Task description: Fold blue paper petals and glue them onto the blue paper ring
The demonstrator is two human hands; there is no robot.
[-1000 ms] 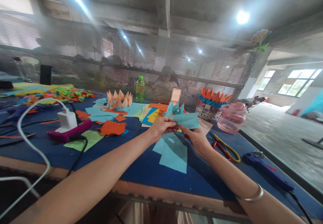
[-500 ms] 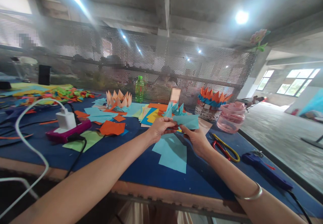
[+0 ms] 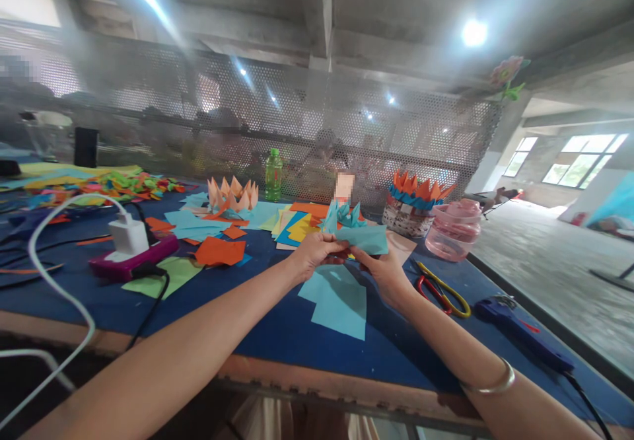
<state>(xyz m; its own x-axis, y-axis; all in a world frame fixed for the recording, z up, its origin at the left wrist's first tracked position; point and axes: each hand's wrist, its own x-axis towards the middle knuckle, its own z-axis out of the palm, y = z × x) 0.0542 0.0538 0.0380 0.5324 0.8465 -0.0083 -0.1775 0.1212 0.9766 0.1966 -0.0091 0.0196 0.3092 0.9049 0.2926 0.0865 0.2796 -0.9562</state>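
Observation:
Between my two hands a light-blue sheet of paper (image 3: pixel 364 238) is held above the table. My left hand (image 3: pixel 317 253) pinches its left end with closed fingers. Along the lower edge, my right hand (image 3: pixel 379 268) grips the same paper, thumb on top; its other fingers are mostly hidden behind. Below my hands lie overlapping light-blue sheets (image 3: pixel 341 304) on the blue tabletop (image 3: pixel 277 328). Just beyond the held paper stands a light-blue folded-paper piece with points (image 3: pixel 341 213), partly hidden.
Right: scissors (image 3: pixel 443 291), a blue corded hot-glue gun (image 3: pixel 522 331), a pink bottle (image 3: pixel 453 228) and an orange-and-blue paper crown (image 3: pixel 421 189). Left: a magenta power strip (image 3: pixel 133 258) with cables, orange paper (image 3: pixel 220 251), a peach paper crown (image 3: pixel 232 197). A green bottle (image 3: pixel 273 176) stands behind.
The held paper has shifted very slightly left, and both hands keep their grip. Things on the table stay where they were.

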